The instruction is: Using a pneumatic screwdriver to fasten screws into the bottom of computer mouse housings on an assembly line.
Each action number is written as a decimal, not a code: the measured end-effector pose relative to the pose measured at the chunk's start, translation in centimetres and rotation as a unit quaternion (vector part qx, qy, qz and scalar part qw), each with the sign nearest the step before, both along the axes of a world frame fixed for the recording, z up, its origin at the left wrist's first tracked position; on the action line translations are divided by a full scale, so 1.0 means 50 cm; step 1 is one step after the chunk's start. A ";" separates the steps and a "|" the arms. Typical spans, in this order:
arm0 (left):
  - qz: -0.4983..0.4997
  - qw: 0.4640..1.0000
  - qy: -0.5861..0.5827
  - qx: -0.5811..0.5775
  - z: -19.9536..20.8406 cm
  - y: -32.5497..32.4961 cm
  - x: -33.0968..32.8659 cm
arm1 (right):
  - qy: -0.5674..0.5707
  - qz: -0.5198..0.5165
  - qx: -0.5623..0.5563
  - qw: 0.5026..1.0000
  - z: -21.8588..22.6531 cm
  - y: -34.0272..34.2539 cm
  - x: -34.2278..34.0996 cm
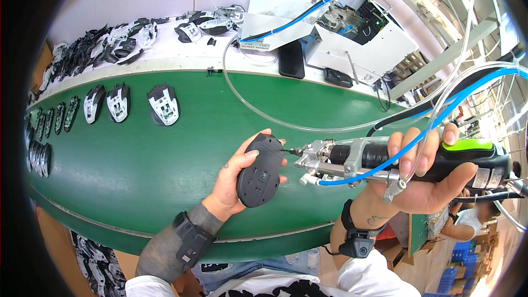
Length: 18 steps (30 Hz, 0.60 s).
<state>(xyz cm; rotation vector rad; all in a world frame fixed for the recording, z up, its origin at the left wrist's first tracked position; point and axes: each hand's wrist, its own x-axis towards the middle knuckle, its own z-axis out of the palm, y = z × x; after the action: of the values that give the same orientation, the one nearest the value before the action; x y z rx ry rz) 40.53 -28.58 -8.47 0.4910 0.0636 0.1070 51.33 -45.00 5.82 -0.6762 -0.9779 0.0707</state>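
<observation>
"Left grip (pixel 226 184)?"
"I see it pinching a black mouse (pixel 257 175) above the green worktop (pixel 181 179), some fingers hidden behind."
"Right grip (pixel 421 184)?"
"Wrapped round a screwdriver (pixel 379 155); whether its bit (pixel 291 151) touches, I can't tell."
"Beyond?"
"Dark shells (pixel 39 159), cut off leftward."

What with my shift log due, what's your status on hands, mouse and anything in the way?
Left hand holding black mouse, underside showing. Right hand gripping power screwdriver, bit at mouse's edge, contact unclear. Blue hose crossing over right hand.

The dark mouse (pixel 256 181) partly hides the left fingers (pixel 282 179); right of it, the driver bit's tip (pixel 285 150) (tiny) is indistinct.
</observation>
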 end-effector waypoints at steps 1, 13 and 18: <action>0.001 1.000 0.000 0.001 0.003 -0.002 -0.001 | -0.006 0.003 -0.001 1.000 0.003 -0.001 -0.001; 0.021 0.997 0.080 0.005 -0.001 0.000 -0.009 | -0.015 -0.010 0.022 1.000 0.031 -0.047 -0.024; -0.016 0.999 0.047 -0.001 0.004 -0.002 -0.017 | -0.020 0.013 0.006 1.000 0.024 -0.018 -0.030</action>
<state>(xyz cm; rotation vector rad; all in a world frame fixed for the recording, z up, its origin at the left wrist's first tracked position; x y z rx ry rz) 39.70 -28.67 -8.29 0.4949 0.1471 0.0536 49.83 -45.91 7.04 -0.6562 -1.0244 0.0739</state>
